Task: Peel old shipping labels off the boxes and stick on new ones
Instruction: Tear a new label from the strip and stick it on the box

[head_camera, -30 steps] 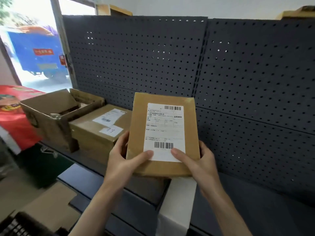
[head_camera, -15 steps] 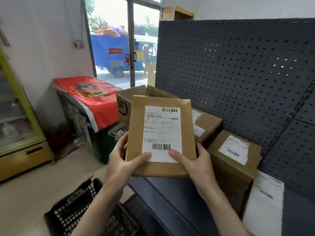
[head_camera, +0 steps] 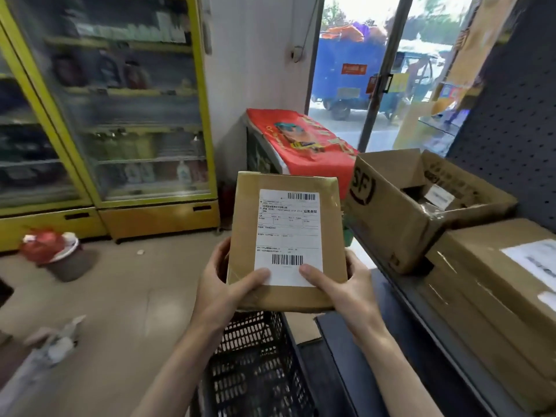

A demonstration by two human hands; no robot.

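Observation:
A flat brown cardboard box (head_camera: 246, 236) is held up in front of me, its face toward the camera. A white shipping label (head_camera: 288, 233) with two barcodes lies flat on that face. My left hand (head_camera: 224, 284) grips the box's lower left edge, thumb on the label's bottom corner. My right hand (head_camera: 343, 285) grips the lower right edge, thumb on the label's bottom edge. Fingers of both hands wrap behind the box. The box hangs above a black plastic crate (head_camera: 255, 368) on the floor.
To the right, a dark shelf (head_camera: 400, 308) carries an open SF carton (head_camera: 400, 212) and a sealed labelled box (head_camera: 493, 284). A red-covered cabinet (head_camera: 301, 139) stands ahead, yellow glass-door fridges (head_camera: 120, 115) at left. A red bag (head_camera: 45, 242) lies on the floor.
My view has swung left, away from the pegboard shelf toward the fridges and floor. Both hands keep the same grip on the labelled box, now over the black crate.

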